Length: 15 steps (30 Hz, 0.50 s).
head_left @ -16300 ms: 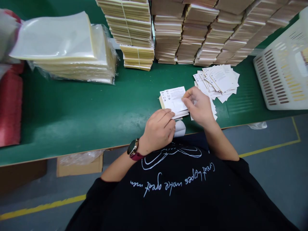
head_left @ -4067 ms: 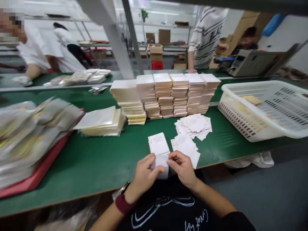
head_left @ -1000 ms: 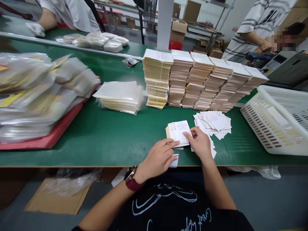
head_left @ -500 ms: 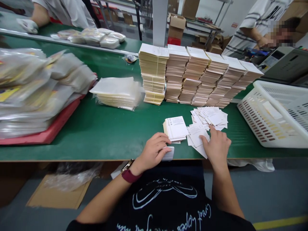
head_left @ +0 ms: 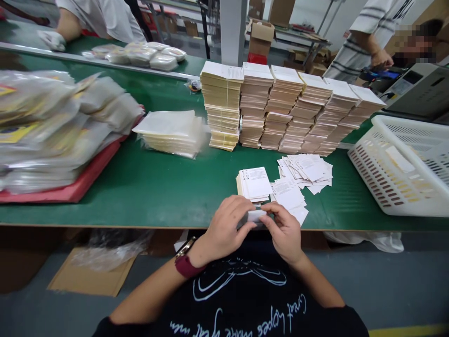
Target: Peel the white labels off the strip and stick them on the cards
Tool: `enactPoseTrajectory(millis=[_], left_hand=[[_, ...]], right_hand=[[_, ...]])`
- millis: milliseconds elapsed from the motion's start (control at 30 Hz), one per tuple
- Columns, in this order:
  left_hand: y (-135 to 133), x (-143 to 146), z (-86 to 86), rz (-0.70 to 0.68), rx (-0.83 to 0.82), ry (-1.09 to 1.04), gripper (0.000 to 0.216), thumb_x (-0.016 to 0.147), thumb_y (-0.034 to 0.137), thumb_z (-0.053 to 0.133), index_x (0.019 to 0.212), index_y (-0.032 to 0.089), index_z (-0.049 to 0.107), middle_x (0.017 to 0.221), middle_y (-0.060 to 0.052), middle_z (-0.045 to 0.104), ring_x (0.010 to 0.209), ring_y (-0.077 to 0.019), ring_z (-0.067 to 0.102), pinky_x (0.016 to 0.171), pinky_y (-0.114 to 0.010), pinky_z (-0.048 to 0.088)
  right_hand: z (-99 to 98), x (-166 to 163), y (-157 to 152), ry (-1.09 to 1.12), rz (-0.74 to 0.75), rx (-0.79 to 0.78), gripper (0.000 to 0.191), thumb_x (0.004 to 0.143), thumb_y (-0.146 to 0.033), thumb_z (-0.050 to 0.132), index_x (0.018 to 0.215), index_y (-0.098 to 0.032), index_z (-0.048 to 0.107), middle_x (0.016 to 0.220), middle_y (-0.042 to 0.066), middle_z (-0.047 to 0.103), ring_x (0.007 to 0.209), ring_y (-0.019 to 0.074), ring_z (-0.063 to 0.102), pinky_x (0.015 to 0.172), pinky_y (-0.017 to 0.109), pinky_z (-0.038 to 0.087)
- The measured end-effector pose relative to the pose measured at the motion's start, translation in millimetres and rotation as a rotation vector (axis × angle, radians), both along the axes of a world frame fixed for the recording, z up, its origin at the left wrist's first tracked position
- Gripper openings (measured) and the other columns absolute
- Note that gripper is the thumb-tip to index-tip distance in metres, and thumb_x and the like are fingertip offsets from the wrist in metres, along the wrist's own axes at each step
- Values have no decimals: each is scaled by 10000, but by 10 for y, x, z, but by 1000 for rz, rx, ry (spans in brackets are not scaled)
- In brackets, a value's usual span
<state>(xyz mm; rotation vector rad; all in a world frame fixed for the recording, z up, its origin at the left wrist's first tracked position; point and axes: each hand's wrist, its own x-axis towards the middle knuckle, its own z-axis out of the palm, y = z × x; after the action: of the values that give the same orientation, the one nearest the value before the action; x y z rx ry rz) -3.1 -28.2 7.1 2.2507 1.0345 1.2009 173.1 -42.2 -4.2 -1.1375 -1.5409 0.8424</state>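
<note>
The person is holding the left hand and right hand close together, fingers curling inward, both forearms angling toward each other.

Fingers hide most of the white piece at six o'clock, the print on the cards is too small to read, and the edge cuts off the basket at three.

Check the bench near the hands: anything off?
The loose printed cards look oddest: they lie fanned and overlapping on the green bench mat, skewed, right beside the squared stacks. The leftmost stack also steps inward near its base. No damage visible.
</note>
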Motion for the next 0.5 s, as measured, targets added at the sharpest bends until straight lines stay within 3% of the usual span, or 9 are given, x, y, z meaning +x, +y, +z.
enactPoseTrajectory(millis=[33,100,200,367,500], left_hand=[[-7,8,-1,-8,-27,-15,86,919,247,560,938,171,594,888,-43,640,864,-165,569,771,-323,485],[-9,32,-15,4,-97,-68,157,942,220,503,806,171,564,757,-9,591,745,-131,542,673,-266,457],[8,69,-61,21,-126,-89,243,964,285,477,758,170,535,684,13,549,630,-103,499,574,-226,408],[50,102,-149,32,16,-41,455,1005,398,389,612,178,448,529,48,423,489,-78,379,473,-233,289],[67,107,-189,-23,102,11,539,987,445,433,522,173,414,468,62,357,448,-67,330,459,-238,255]], right_hand=[[4,5,1,0,2,1,94,885,-258,606,965,-231,647,900,26,671,853,159,627,771,298,504],[15,10,6,-4,-8,21,82,877,-256,618,950,-230,644,886,25,657,855,163,618,776,309,495],[35,28,24,-13,-35,70,51,857,-238,646,906,-232,634,864,16,626,846,162,596,776,318,478],[66,76,53,-68,-65,131,35,861,-207,628,879,-236,620,862,17,598,851,173,573,767,334,470],[96,104,84,-124,-106,292,124,862,-136,590,876,-256,617,895,17,582,883,177,554,788,351,454]])
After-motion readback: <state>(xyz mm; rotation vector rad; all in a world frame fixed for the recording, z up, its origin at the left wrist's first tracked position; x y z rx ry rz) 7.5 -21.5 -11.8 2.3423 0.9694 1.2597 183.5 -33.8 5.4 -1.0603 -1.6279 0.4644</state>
